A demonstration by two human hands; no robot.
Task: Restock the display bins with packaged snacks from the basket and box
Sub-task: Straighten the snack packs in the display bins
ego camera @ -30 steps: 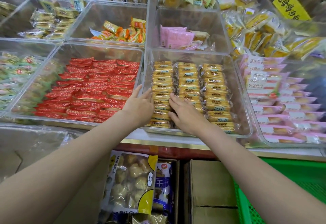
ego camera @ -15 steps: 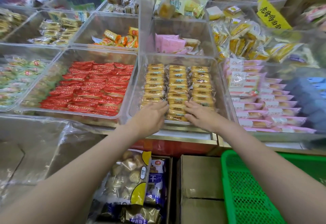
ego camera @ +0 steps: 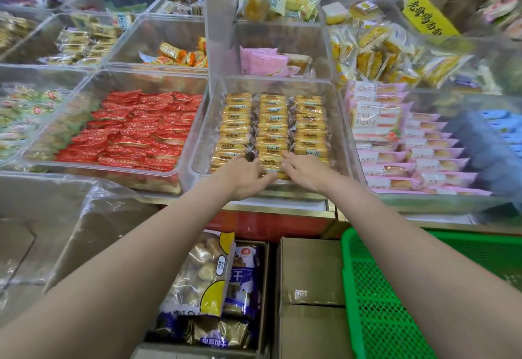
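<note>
**Both hands at the near end of the yellow-snack bin**

The fingers (ego camera: 278,165) of the right hand (ego camera: 303,173) lie fairly straight and close together, tips touching the nearest packs in the middle row of yellow packaged snacks (ego camera: 272,130). The left hand (ego camera: 244,176) rests on the near end of the left and middle rows; its fingers are loosely bent over the packs, and whether they grip a pack cannot be told. The two hands sit just beside each other, nearly touching.

The snacks stand in three neat rows inside a clear display bin (ego camera: 343,138) on the bench. Left of it, a second clear bin (ego camera: 195,121) holds red packs. Right of it, pink packs (ego camera: 423,158) lie in rows. Behind it, another bin holds a few pink wrappers (ego camera: 262,60).

Below the bench edge, a green basket (ego camera: 375,296) stands at the right, a closed cardboard box (ego camera: 309,274) beside it, and an open box with large snack bags (ego camera: 203,274) to the left.
</note>
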